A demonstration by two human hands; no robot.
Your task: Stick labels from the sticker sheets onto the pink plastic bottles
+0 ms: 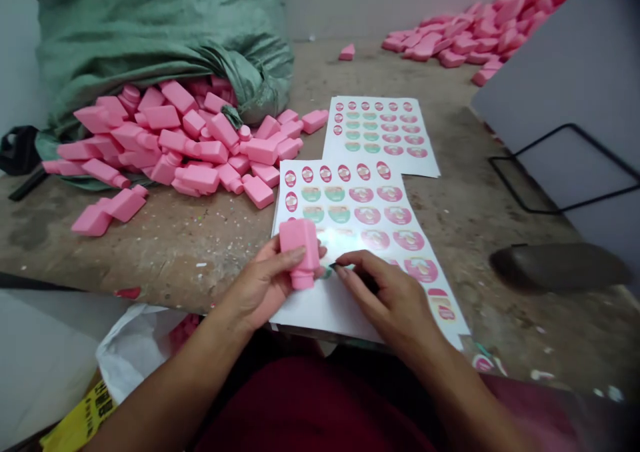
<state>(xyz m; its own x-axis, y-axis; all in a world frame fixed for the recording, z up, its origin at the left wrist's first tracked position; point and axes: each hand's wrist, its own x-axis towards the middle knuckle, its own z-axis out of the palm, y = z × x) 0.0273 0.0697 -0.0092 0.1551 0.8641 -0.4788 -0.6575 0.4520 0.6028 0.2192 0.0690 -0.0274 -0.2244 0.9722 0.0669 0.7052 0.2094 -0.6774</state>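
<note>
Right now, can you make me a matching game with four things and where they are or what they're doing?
1. green sack
2. white plastic bag
3. left hand
4. nearer sticker sheet

A. gripping a pink bottle
B. lying beneath both hands
C. open, with pink bottles spilled from it
D. hanging lower than the tabletop

Pairs: 1-C, 2-D, 3-A, 4-B

Matt pink plastic bottles [260, 151], glossy sticker sheet [320, 312]

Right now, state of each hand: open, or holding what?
Left hand: closed on a pink, flat-sided plastic bottle.
Right hand: pinching a small dark object, too small to identify, over a white sticker sheet.
</note>
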